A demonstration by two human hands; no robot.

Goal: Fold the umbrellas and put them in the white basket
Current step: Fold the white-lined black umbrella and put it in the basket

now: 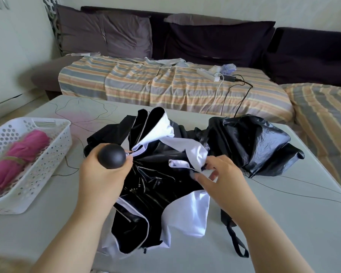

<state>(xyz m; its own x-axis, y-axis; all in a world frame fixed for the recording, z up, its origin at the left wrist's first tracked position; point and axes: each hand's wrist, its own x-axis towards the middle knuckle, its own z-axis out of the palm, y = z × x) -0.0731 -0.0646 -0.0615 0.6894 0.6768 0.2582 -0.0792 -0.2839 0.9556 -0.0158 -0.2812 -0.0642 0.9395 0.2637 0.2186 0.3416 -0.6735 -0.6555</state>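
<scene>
Left hand (102,172) grips the handle (112,156) of the black-and-white umbrella (156,186), right of the basket (47,166); right hand (219,174) pinches its white fabric. Pink umbrella (18,154) lies inside the basket.

Behind the grey tabletop (283,223) stands a dark sofa (313,56) with purple cushions (106,34), covered with a striped sheet (146,83), beside a pale wall (14,46) in soft daylight.
</scene>
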